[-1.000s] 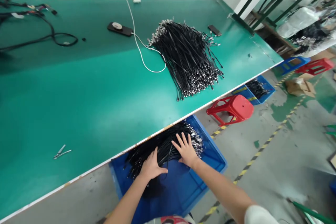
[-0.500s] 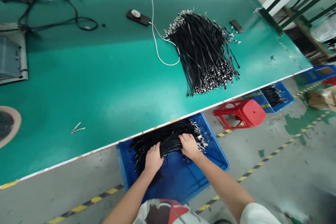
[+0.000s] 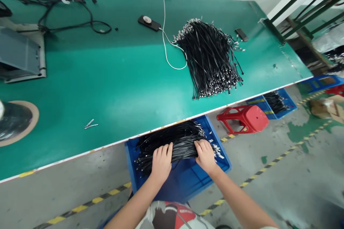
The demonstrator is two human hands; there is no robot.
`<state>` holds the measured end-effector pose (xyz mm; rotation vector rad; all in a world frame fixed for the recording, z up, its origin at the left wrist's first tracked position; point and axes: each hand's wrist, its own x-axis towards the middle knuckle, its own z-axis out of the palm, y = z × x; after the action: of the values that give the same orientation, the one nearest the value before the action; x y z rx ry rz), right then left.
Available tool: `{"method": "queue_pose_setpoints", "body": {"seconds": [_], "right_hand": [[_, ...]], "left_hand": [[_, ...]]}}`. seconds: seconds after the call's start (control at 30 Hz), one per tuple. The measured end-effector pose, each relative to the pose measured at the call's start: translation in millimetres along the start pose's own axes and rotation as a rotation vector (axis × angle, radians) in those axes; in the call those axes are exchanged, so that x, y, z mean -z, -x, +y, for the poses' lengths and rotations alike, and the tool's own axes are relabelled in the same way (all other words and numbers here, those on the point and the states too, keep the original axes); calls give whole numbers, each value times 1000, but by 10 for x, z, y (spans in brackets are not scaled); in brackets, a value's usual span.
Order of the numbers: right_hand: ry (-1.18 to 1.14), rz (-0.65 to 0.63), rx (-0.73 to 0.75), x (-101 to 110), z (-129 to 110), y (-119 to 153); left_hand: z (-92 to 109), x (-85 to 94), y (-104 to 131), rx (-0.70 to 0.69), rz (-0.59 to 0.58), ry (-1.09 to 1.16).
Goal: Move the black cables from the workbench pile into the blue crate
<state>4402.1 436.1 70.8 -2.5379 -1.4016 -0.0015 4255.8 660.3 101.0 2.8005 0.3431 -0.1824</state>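
Observation:
A bundle of black cables point(image 3: 184, 149) lies across the blue bin point(image 3: 223, 161) below the table edge. My left hand point(image 3: 162, 161) is closed over the bundle's left part, fingers on top. My right hand point(image 3: 205, 154) grips the same bundle near its right end, where pale connectors or tags point(image 3: 218, 151) stick out. Both thumbs are hidden from view. Behind this bundle, more black cables point(image 3: 161, 137) fill the far side of the bin, partly under the table.
A big pile of black cables point(image 3: 213, 57) rests on the green table point(image 3: 107, 78), near a phone point(image 3: 149, 23) with a white charging cord point(image 3: 167, 55). A red stool point(image 3: 254, 118) and another blue bin point(image 3: 288, 102) of cables stand right on the floor.
The bundle and both hands have come slightly nearer the middle of the bin, apart from the cables behind. The hands are a little farther apart. The camera view has shifted.

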Motion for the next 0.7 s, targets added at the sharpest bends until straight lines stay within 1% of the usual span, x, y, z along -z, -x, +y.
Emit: {"method": "queue_pose_setpoints", "body": {"seconds": [0.03, 0.1, 0.17, 0.23, 0.3, 0.37, 0.4, 0.47, 0.5, 0.57, 0.6, 0.63, 0.7], "right_hand": [[3, 20, 15, -37, 17, 22], [14, 50, 42, -166, 35, 122], [38, 85, 35, -346, 25, 280], [83, 134, -14, -520, -9, 456], [139, 162, -51, -627, -52, 610], [168, 145, -46, -639, -98, 718], [162, 116, -38, -612, -124, 756], [114, 24, -56, -514, -191, 817], [75, -32, -93, -453, -234, 846], [-53, -120, -238, -336, -334, 913], [-153, -134, -360, -289, -387, 947], [-284, -109, -543, -255, -437, 977], [-548, 7, -991, -241, -517, 1000]], "left_hand": [[-10, -34, 20, -6, 22, -14], [-28, -184, 90, -25, 54, -43], [-40, -420, 188, -48, 63, -76], [-41, -683, 299, -80, 49, -110], [-30, -908, 422, -122, 27, -129], [-13, -1054, 556, -154, 9, -111], [-7, -1093, 621, -160, 0, -87], [-7, -1103, 724, -153, -27, -13], [-17, -1080, 750, -147, -44, 29], [-57, -990, 718, -134, -63, 120], [-87, -931, 653, -126, -60, 169], [-123, -870, 553, -119, -52, 222], [-206, -762, 266, -98, -51, 333]]}}
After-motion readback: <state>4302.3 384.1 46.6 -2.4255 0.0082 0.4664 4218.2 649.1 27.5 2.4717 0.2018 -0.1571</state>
